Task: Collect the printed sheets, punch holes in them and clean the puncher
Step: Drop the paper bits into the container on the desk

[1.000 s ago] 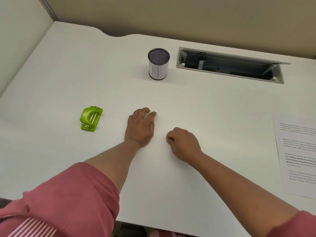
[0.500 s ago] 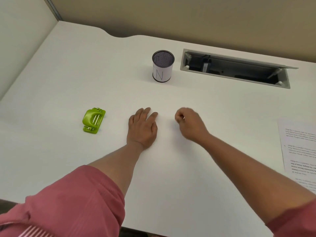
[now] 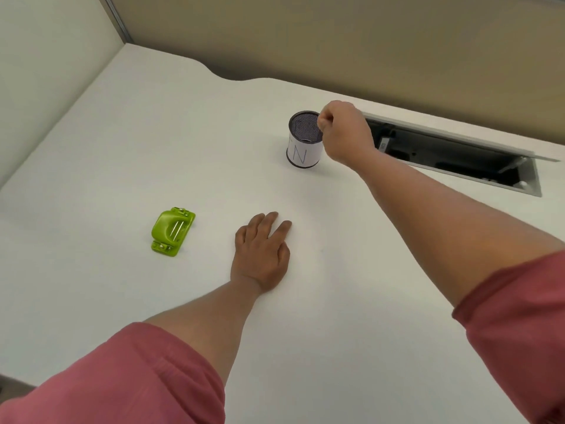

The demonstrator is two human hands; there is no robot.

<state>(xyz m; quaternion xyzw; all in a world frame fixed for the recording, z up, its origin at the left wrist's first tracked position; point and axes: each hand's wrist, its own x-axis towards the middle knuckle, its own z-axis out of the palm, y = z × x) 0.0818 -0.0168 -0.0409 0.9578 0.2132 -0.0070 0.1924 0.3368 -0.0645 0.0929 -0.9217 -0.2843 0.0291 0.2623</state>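
**Dropping the scraps into the cup**

The right hand (image 3: 344,134) hovers at the rim of the mesh cup (image 3: 304,139), fingertips pinched together; whatever they may hold is too small to see. I judge this to be clean-up: a bit of punch waste going into the cup. To do it well, centre the pinch over the mouth, not the rim, and let go low so nothing drifts onto the counter (image 3: 107,148). The left hand (image 3: 261,252) lies flat on the counter, fingers spread, holding nothing. The green puncher (image 3: 171,231) sits just left of it, apart. No printed sheets are in view.
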